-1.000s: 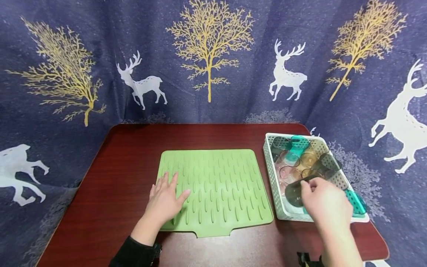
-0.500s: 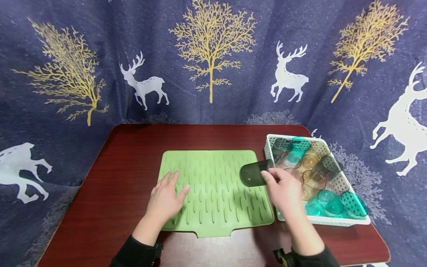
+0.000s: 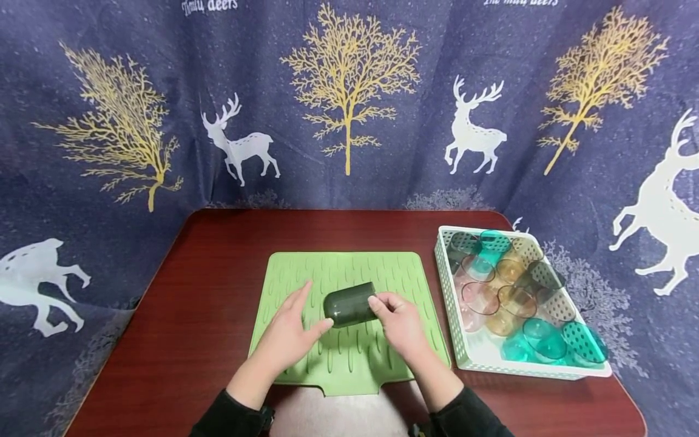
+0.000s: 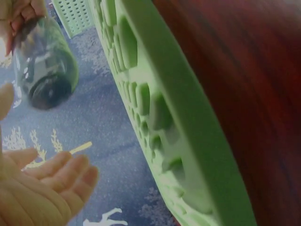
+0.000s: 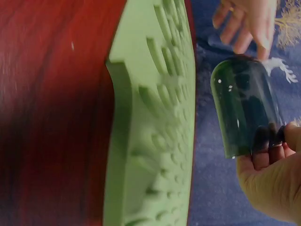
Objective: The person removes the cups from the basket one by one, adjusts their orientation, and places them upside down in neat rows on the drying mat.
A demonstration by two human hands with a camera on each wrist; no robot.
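Note:
A dark grey see-through cup (image 3: 349,304) is held on its side above the green ridged drying mat (image 3: 306,267). My right hand (image 3: 400,321) pinches it by the rim, fingers inside and thumb outside, as the right wrist view shows on the cup (image 5: 247,103). The rounded base points toward my left hand (image 3: 289,334), whose fingers are spread and straight. In the left wrist view a gap shows between that hand (image 4: 47,188) and the cup (image 4: 47,66).
A white perforated basket (image 3: 455,328) stands right of the mat, with several see-through cups in teal, amber, pink and grey. The dark red table (image 3: 218,255) shows around the mat. Behind it hangs a blue curtain (image 3: 398,182) with deer and trees.
My right hand has lifted the dark grey cup out of the basket and carried it left over the mat. My left hand has moved slightly right, toward the cup.

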